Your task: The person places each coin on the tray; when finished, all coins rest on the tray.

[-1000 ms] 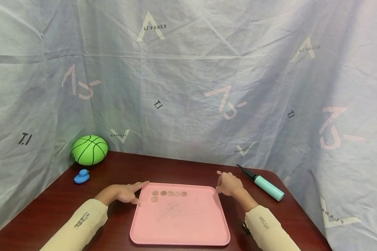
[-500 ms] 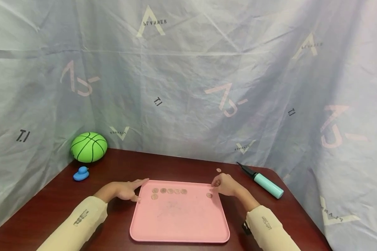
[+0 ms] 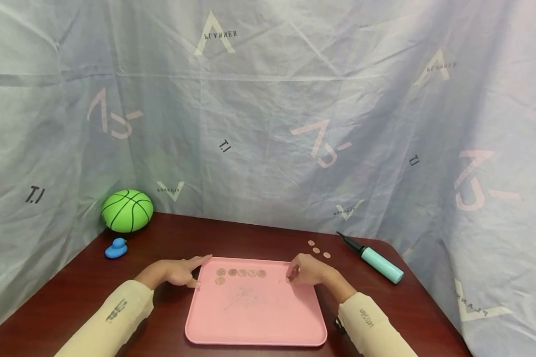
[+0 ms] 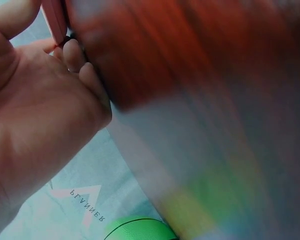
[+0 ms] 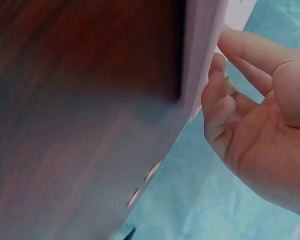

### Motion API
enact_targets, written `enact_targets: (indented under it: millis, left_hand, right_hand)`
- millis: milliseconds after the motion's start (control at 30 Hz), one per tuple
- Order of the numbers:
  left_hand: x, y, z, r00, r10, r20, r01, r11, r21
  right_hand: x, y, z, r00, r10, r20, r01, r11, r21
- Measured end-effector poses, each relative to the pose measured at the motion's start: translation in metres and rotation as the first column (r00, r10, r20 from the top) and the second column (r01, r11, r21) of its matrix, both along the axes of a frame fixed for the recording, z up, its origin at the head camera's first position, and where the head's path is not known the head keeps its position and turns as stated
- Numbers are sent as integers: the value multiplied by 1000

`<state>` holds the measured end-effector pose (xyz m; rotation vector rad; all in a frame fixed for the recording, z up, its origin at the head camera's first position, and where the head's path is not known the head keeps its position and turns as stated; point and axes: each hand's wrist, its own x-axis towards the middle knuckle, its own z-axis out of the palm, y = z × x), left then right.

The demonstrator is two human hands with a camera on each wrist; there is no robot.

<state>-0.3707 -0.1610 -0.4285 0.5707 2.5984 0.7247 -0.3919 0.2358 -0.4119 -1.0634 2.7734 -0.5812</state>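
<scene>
**Inspector:** Hands first. Where are they?

**Operator:** Left hand (image 3: 175,272) rests at the left rim of the pink tray (image 3: 254,317), fingers stretched out and relaxed, index pointing along the far edge; I see nothing held in it. Right hand (image 3: 306,274) sits over the tray's far right part, fingers curled down with the tips together on a coin (image 3: 288,280). I cannot tell from the head view whether it pinches that coin or only presses on it, and the right wrist view is too blurred to settle the matter.

**Inspector:** Coins on the tray?

**Operator:** I count a row of five coins (image 3: 241,273) along the far edge, and one more coin (image 3: 220,281) below the row's left end, near the left hand.

**Inspector:** Off the tray?

**Operator:** Three loose coins (image 3: 319,249) lie on the dark wooden table (image 3: 71,292), beyond the right hand. A teal pump (image 3: 375,261) lies to their right. A green ball (image 3: 127,211) and a blue duck (image 3: 116,248) stand at the far left corner.
</scene>
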Motion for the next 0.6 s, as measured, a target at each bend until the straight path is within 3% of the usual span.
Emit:
enact_targets:
  millis: [200,400,600]
  left_hand:
    - [-2,0,1,1000,9,6,-9,1000,1]
    - [0,-2,2,1000,19,1,-19,1000,-10]
    - [-2,-2,-1,1000,-4,-4,4,1000,-10]
  right_hand:
    - [7,-39,0,998,67,13,-68,997,29]
    - [14,-78,3,997,73,-14,-70,988,138]
    - [20,-119,2,998,41,-55,-33,988,149]
